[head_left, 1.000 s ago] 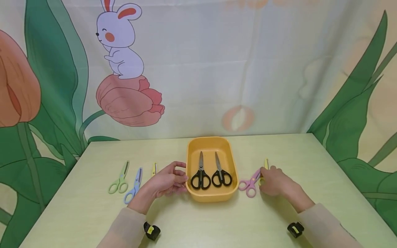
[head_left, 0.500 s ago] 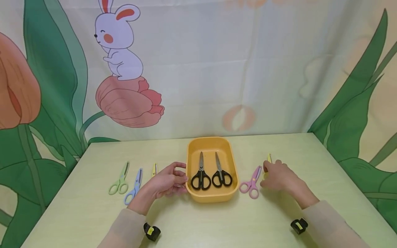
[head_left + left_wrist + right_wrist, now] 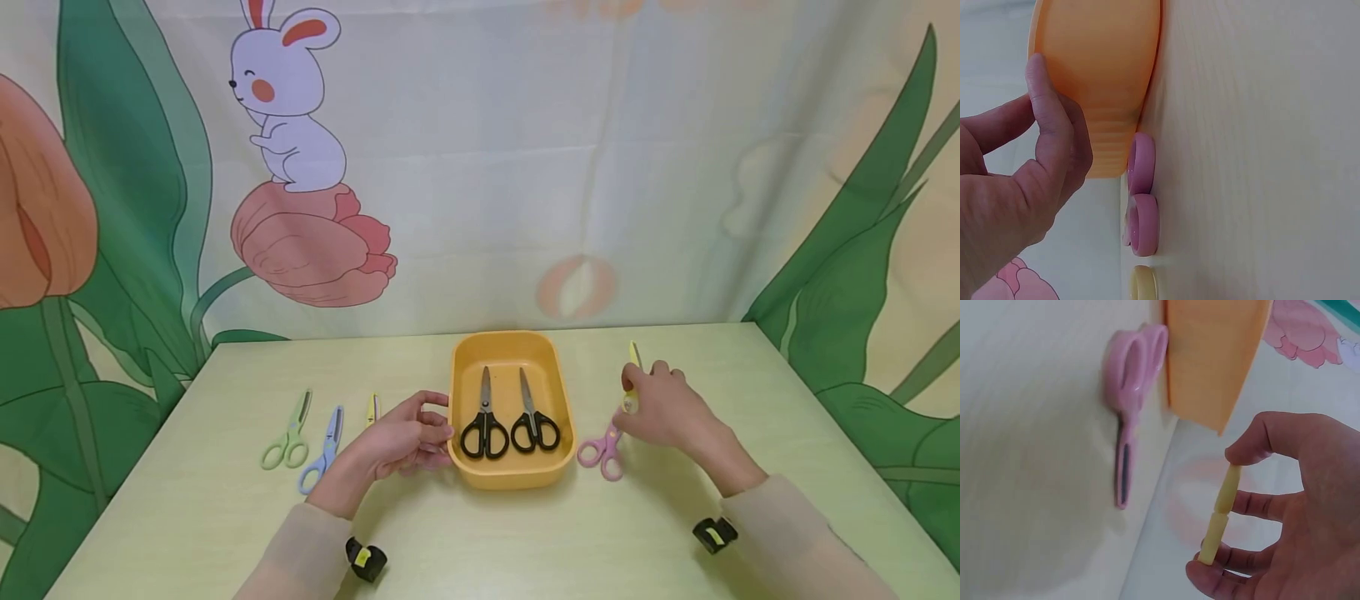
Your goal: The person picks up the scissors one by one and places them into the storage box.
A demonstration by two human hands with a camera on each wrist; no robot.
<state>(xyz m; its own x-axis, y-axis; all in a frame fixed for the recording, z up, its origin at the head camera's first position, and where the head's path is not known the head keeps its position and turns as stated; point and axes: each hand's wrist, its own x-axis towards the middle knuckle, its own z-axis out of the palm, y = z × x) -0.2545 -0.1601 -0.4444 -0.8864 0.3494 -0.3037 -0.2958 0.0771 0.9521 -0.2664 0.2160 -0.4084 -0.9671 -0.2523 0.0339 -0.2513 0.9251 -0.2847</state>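
In the head view, my right hand (image 3: 663,408) pinches a pair of yellow scissors (image 3: 630,403), blades pointing away. The right wrist view shows their yellow handle (image 3: 1227,490) between thumb and fingers, raised off the table. Pink scissors (image 3: 612,435) lie just below that hand. My left hand (image 3: 401,433) rests against the left side of an orange bin (image 3: 517,480), with its thumb tip at the rim and its fingers along the outer wall. Two black-handled scissors (image 3: 486,433) lie side by side inside the bin.
Left of the bin lie green scissors (image 3: 287,448), blue scissors (image 3: 328,450) and yellow scissors (image 3: 372,407) partly hidden by my left hand. Another pink pair (image 3: 1143,222) shows its handles beside the bin. A printed curtain (image 3: 480,208) hangs behind the table (image 3: 480,550).
My right hand has picked up the yellow scissors from beside the pink pair, shifting right, then back left and upward. The left hand and the bin stay in place.
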